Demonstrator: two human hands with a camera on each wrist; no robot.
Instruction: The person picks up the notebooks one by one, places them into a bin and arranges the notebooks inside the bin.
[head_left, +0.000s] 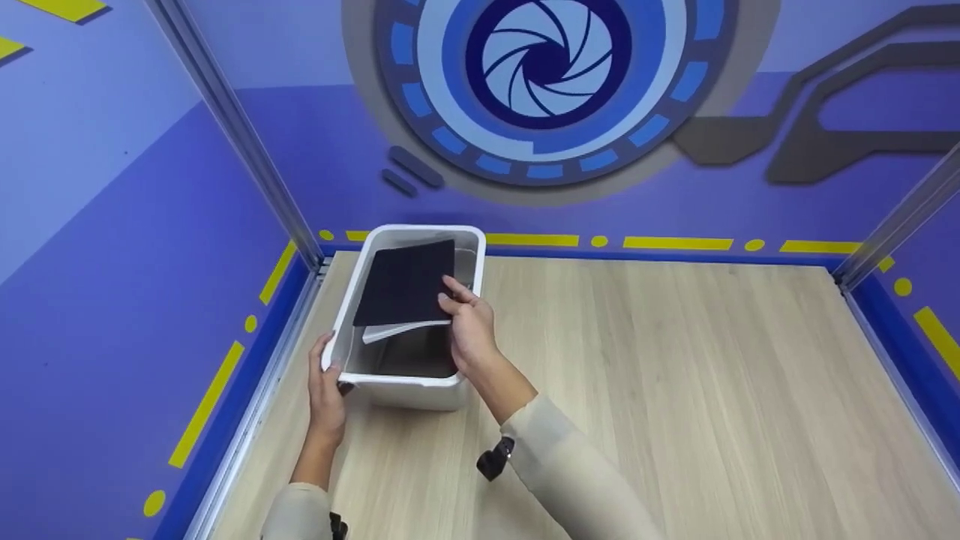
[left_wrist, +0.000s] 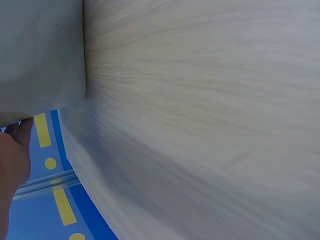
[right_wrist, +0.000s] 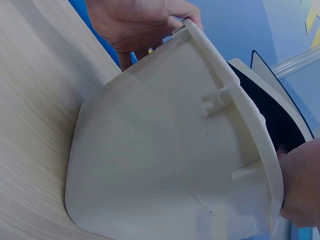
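A white plastic bin (head_left: 409,394) stands on the table, its top facing up. At its front left corner my left hand (head_left: 325,394) grips the rim, thumb on the near side; the right wrist view shows that hand (right_wrist: 140,22) at the bin's edge too. My right hand (head_left: 474,330) reaches over the right rim and pinches the right edge of a thin black-covered notebook (head_left: 409,281). Tilted across the bin's opening, the notebook has white layers (head_left: 394,330) showing below its black cover. Part of the bin's inside is hidden beneath it.
The wood-grain table (head_left: 675,375) extends to the right of the bin. Blue printed walls (head_left: 285,157) enclose it at the back and sides, with a metal frame post (head_left: 240,135) at the back left corner, close to the bin.
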